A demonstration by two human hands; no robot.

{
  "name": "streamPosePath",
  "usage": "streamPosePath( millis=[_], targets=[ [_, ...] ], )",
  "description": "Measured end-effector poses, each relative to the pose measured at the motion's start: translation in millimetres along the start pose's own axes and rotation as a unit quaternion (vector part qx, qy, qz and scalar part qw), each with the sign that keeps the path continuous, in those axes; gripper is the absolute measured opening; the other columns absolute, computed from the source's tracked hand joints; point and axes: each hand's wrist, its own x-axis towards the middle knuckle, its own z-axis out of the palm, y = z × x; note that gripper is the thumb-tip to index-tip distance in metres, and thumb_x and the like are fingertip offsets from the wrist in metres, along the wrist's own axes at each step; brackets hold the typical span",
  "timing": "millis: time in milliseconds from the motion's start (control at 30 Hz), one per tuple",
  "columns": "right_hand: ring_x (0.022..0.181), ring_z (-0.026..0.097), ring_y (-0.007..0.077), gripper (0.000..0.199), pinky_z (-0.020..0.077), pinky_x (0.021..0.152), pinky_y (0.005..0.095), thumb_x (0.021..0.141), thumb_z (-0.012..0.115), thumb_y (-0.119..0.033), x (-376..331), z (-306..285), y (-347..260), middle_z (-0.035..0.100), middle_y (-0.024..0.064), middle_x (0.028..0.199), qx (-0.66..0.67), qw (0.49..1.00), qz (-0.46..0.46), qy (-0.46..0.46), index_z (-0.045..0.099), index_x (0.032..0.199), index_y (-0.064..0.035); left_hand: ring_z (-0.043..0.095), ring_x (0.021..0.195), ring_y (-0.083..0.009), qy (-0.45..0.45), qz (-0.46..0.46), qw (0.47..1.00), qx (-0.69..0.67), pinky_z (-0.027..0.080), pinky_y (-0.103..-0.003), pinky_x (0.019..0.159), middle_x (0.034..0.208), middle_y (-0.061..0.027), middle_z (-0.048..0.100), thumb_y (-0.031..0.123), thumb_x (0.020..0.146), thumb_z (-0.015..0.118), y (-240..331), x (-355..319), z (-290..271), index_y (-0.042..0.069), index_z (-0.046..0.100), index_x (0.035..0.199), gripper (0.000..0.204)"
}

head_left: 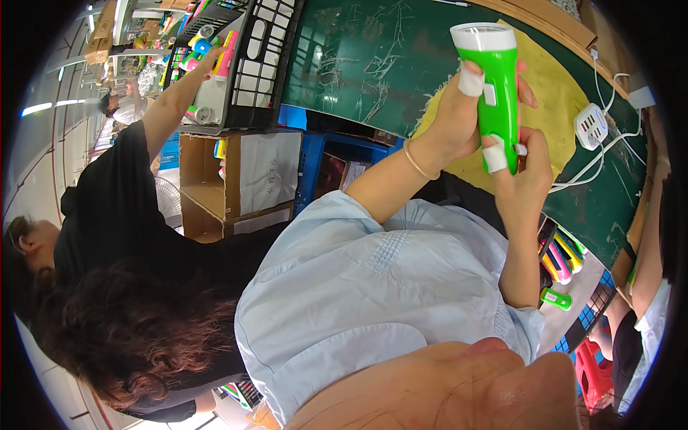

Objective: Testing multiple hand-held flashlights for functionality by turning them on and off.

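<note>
Both hands close their grip on one green flashlight (499, 93) with a white head: left hand (459, 115) around the upper body, right hand (527, 172) pinching its lower end with taped fingertips (494, 159). Beneath lies a yellow cloth (559, 100) on the green bench (358, 57). It looks assembled; more flashlights (559, 261) wait below the right wrist.

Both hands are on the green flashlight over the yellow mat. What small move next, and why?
Probably press the side switch with the right hand: its taped thumb rests by it, while the left hand steadies the flashlight upright above the yellow mat.
</note>
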Motion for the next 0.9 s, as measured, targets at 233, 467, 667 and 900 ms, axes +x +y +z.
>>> streamPosePath(
  millis=[233,467,667,900],
  targets=[
    [0.074,0.049,0.0116,0.023,0.0379,0.064,0.0217,0.090,0.044,-0.018,7,-36,22,0.052,0.0055,0.082,0.175,0.978,0.024,-0.108,0.052,0.092,0.0032,0.056,0.069,-0.0199,0.024,-0.090,0.995,-0.020,0.049,-0.037,0.063,0.087,-0.0095,0.053,0.029,0.087,0.051,13,6,-10,0.002,0.038,0.114,0.040],
    [0.076,0.051,0.0093,0.011,0.0396,0.071,0.0220,0.085,0.048,-0.006,0,-45,29,0.057,0.0044,0.080,0.249,0.963,0.030,-0.094,0.054,0.089,0.0014,0.057,0.072,-0.0171,0.032,-0.156,0.985,0.069,0.050,-0.032,0.063,0.088,-0.0093,0.053,0.010,0.080,0.058,12,-2,-8,0.000,0.037,0.115,0.041],
    [0.069,0.047,0.0084,0.011,0.0369,0.063,0.0210,0.085,0.051,-0.008,18,-51,15,0.050,0.0014,0.072,0.246,0.969,-0.018,-0.027,0.054,0.088,0.0023,0.056,0.085,-0.0151,-0.057,-0.067,0.944,0.319,0.048,-0.029,0.074,0.098,-0.0077,0.051,0.010,0.071,0.067,14,-4,-6,-0.001,0.033,0.120,0.061],
    [0.051,0.033,0.0096,0.011,0.0275,0.045,0.0245,0.081,0.058,-0.009,36,-41,2,0.039,0.0051,0.057,-0.001,0.997,-0.064,-0.041,0.057,0.080,0.0011,0.053,0.079,-0.0130,-0.020,-0.083,0.904,0.419,0.045,-0.028,0.070,0.089,-0.0066,0.053,0.016,0.062,0.072,11,-3,0,-0.001,0.041,0.110,0.060]
  ],
)
